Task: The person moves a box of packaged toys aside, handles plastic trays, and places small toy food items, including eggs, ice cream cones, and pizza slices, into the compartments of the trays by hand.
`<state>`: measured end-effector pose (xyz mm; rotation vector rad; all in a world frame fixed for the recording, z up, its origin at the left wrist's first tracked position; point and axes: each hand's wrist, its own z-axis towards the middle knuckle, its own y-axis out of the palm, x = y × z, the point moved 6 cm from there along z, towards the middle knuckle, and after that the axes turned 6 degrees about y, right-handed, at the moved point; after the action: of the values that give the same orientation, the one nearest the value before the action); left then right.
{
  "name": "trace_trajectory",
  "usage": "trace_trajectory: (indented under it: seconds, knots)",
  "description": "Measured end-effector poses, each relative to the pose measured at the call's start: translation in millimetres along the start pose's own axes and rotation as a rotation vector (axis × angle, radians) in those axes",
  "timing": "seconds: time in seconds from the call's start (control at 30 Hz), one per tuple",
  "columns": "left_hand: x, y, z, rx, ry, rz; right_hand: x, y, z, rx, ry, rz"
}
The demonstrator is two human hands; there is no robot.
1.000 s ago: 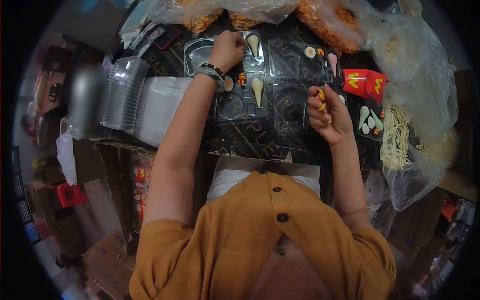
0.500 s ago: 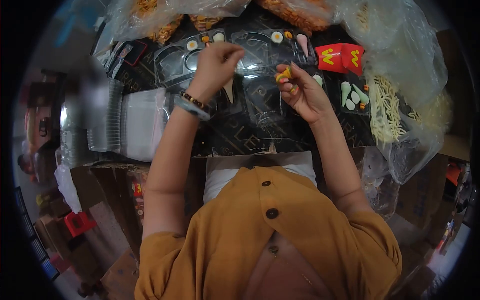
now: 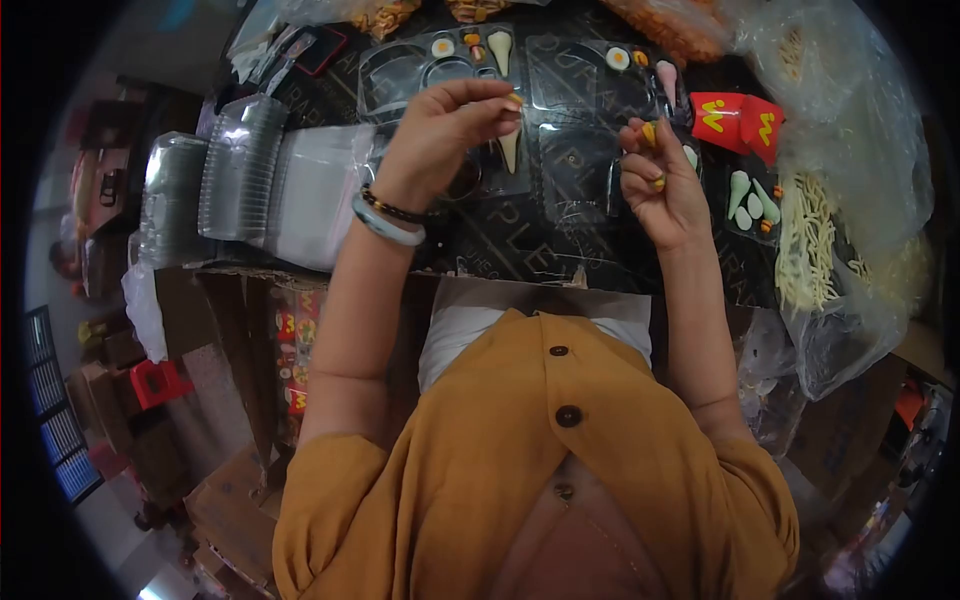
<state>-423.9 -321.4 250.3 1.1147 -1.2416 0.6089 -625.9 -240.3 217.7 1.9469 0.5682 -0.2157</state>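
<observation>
Pinched yellow piece (image 3: 513,101) in left hand (image 3: 440,130), just over cone (image 3: 510,155) lying tip toward body; clutched spare pieces (image 3: 648,133) in right hand (image 3: 662,190), farther off.

Left hand (image 3: 440,130), right hand (image 3: 662,188) — fingertips pinched

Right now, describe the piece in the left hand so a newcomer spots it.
On the black tabletop covered with clear trays, find the left hand, the one wearing bracelets; the right hand holds yellow pieces too. Pinched at the left fingertips is a tiny orange piece, held above the trays, unlike the cream cones lying in them.
</observation>
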Motion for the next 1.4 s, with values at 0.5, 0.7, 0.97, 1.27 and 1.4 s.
trace_trajectory:
  seconds: [0.5,0.7,0.97,1.27,1.4]
  knots:
    - [-8.5,-18.1,-6.8,-0.068,0.265,1.182,-14.7,-12.7,-25.2,-0.045,0.037,-0.139]
    - [-3.8,-7.0,-14.9,0.014,0.424,1.263,-12.4,-14.4,-25.4,-0.075,0.033,-0.145]
    - [-2.5,58.0,-13.8,-0.016,0.457,0.878,-13.2,-6.9,-27.8,-0.023,-0.029,-0.279]
    - [-35.4,115.6,16.0,-0.18,-0.012,0.213,-32.0,-12.1,-27.8,0.159,-0.5,-0.768]
    - [-42.6,119.6,23.7,-0.193,-0.081,0.134,-36.4,-13.8,-29.8,0.141,-0.395,-0.714]
